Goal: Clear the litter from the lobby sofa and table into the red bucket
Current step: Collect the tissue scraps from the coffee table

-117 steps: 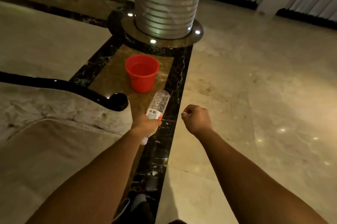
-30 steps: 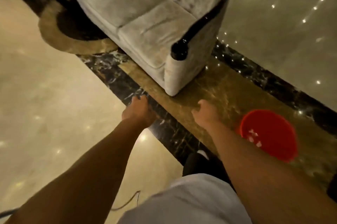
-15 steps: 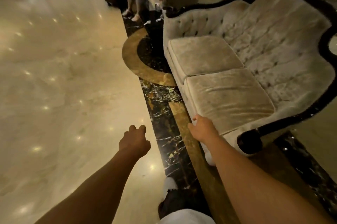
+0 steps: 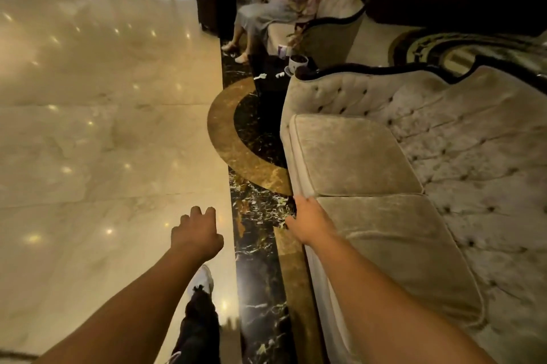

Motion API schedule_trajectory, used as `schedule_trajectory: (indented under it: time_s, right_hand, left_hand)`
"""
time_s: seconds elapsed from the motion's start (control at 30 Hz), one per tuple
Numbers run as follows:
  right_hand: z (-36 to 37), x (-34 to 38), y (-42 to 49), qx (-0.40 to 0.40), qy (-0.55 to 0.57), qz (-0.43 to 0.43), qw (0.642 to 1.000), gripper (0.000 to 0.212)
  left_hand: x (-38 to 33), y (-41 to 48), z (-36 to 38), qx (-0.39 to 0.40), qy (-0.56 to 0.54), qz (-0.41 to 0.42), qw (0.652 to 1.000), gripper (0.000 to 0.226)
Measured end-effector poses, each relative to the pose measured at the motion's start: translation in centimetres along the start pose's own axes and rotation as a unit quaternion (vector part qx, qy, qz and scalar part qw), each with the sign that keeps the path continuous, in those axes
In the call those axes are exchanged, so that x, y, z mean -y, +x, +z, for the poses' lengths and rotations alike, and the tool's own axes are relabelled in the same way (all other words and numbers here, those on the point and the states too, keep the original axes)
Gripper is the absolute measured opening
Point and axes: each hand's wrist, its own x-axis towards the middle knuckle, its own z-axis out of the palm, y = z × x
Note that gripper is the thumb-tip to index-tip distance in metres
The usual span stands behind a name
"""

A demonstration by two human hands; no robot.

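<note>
A beige tufted sofa [image 4: 384, 162] with a dark trim fills the right side; its two seat cushions look bare. Beyond its far arm stands a low dark table [image 4: 270, 88] with white scraps of litter [image 4: 261, 76] and a small white pot [image 4: 298, 63] on it. My left hand [image 4: 196, 235] hangs over the marble floor, empty, fingers loosely curled. My right hand [image 4: 309, 221] is empty too, fingers apart, at the front edge of the near seat cushion. The red bucket is out of view.
A person sits on a second sofa [image 4: 334, 8] further back, with a dark suitcase [image 4: 216, 5] beside them. Polished marble floor [image 4: 103, 141] spreads to the left; a black and gold inlay strip [image 4: 257, 245] runs along the sofa front. My shoe [image 4: 202, 279] shows below.
The bottle left my left hand near the red bucket. I turned away from the bucket and walked along the sofa front; the far table and seated person have come into view.
</note>
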Motion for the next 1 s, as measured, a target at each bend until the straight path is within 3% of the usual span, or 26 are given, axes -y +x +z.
schedule_trajectory:
  time_s: [0.37,0.63,0.83,1.0]
  right_hand:
    - [-6.1,10.4,25.2,0.021,0.005,0.058,0.998,0.046]
    - [-9.1,14.6,42.0,0.048,0.028,0.089,0.995,0.050]
    - [-11.8,17.3,58.4,0.075,0.007,0.072,0.995,0.052]
    - [-17.5,21.9,72.8,0.077,-0.005,0.036,0.996,0.055]
  left_hand:
    - [0.8,31.6,-10.1,0.041,-0.005,0.023,0.999,0.047]
    - [-1.7,49.7,-14.5,0.093,0.008,0.052,0.994,0.045]
    - [-2.9,64.2,-18.1,0.120,0.014,0.029,0.992,0.051]
    - [-3.8,76.1,-23.1,0.099,-0.043,-0.014,0.994,0.054]
